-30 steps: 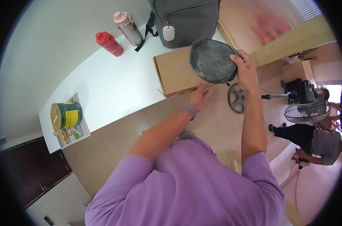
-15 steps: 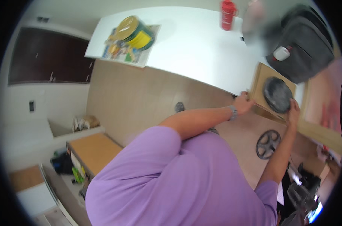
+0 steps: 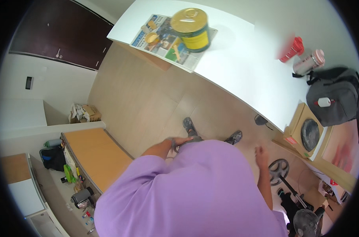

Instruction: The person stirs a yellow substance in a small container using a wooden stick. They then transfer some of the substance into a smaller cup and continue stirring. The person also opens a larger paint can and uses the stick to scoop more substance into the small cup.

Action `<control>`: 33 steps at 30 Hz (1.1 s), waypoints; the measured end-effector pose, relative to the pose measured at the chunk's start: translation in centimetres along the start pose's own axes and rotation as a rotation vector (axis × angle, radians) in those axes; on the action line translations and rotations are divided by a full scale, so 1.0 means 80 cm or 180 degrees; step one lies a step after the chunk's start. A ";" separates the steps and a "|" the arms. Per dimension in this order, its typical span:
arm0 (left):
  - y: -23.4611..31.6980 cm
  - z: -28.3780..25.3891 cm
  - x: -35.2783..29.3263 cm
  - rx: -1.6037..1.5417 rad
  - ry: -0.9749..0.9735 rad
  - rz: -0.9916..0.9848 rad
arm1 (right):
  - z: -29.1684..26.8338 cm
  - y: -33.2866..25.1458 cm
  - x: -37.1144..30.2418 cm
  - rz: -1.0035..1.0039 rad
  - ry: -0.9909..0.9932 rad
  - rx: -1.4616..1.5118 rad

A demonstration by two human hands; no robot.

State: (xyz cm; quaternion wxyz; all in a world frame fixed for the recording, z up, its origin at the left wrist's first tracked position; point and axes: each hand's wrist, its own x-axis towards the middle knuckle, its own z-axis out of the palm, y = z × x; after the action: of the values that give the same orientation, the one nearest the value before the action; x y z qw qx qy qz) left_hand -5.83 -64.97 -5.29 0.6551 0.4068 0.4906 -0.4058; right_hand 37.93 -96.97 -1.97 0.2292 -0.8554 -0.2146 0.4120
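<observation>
My left hand (image 3: 183, 141), with a watch on its wrist, lies against my trousers at the waist, its fingers stretched out. My right hand (image 3: 261, 156) hangs at my right side, slightly blurred, fingers loosely apart with nothing seen in them. To its right, at the table's end, is a cardboard box (image 3: 293, 133) with a round, flat black disc (image 3: 311, 134) on it. Neither hand touches the box or the disc. A grey backpack (image 3: 332, 100) stands behind the box.
The white table (image 3: 242, 63) carries a green-yellow tin (image 3: 195, 33) on newspaper (image 3: 161, 43), a red cup (image 3: 293, 49) and a tumbler (image 3: 310, 62). On the right stands a round spoked base (image 3: 278, 172) with a pole, near another person (image 3: 306, 221). A wooden board (image 3: 94, 152) lies left.
Both hands have let go of the cardboard box with the black disc. My left hand moved back to my waist, my right hand down to my side. The view has turned left.
</observation>
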 end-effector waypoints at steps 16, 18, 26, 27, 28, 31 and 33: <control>-0.244 -0.186 -0.012 -0.0824 0.0563 0.0911 | 0.210 -0.376 0.056 -0.0635 -0.0715 -0.0163; -0.278 -0.229 0.014 -0.0135 0.1040 0.0970 | 0.225 -0.475 0.080 -0.0680 -0.0630 0.0141; -0.206 -0.505 -0.108 -0.0637 0.3677 0.1605 | 0.346 -0.747 0.192 -0.1408 -0.0593 0.1003; -0.158 -0.535 -0.144 -0.0684 0.3932 0.1591 | 0.359 -0.770 0.202 -0.1330 -0.0545 0.1144; -0.098 -0.578 -0.183 -0.0636 0.4153 0.1612 | 0.366 -0.789 0.212 -0.1210 -0.0417 0.1321; 0.039 -0.692 -0.251 0.0235 0.4831 0.2465 | 0.378 -0.824 0.239 -0.1023 -0.0168 0.1598; 0.113 -0.763 -0.257 0.1397 0.4731 0.3556 | 0.391 -0.841 0.256 -0.0966 0.0001 0.1627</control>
State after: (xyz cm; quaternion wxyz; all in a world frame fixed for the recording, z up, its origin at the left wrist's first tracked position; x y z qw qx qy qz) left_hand -20.43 -2.35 4.48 0.1841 0.8497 0.4291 0.2448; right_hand 12.44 -24.78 6.49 0.4961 -0.7282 -0.2293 0.4136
